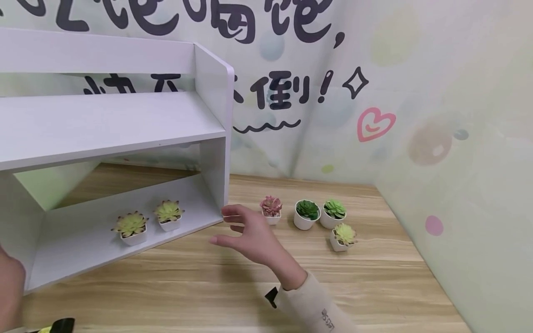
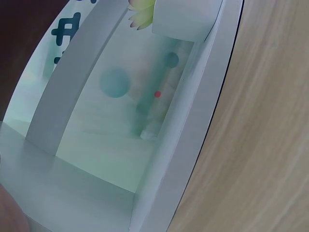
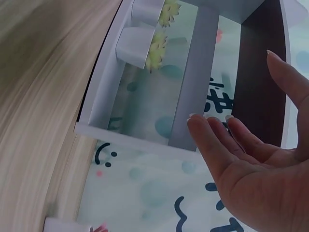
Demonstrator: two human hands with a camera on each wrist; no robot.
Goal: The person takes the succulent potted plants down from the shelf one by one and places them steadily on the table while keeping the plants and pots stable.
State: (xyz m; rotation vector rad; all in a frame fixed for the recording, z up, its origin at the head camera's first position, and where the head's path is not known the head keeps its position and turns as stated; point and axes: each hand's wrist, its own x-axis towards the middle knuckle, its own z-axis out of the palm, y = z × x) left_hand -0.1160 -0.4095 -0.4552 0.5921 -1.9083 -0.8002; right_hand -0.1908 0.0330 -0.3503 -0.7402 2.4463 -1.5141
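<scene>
My right hand hovers beside the right end of a white shelf unit, fingers loosely bent and thumb apart, holding nothing. The right wrist view shows the same hand with its palm and spread fingers near the shelf's side. Two yellow-green potted succulents stand on the lower board, one to the left and one nearer the middle. At the left picture edge, part of my left hand shows by the shelf's left side panel; its fingers are out of sight.
Right of the shelf on the wooden table stand a pink succulent, a dark green one, a bright green one and a pale yellow one. A printed wall covering borders the table behind and at right.
</scene>
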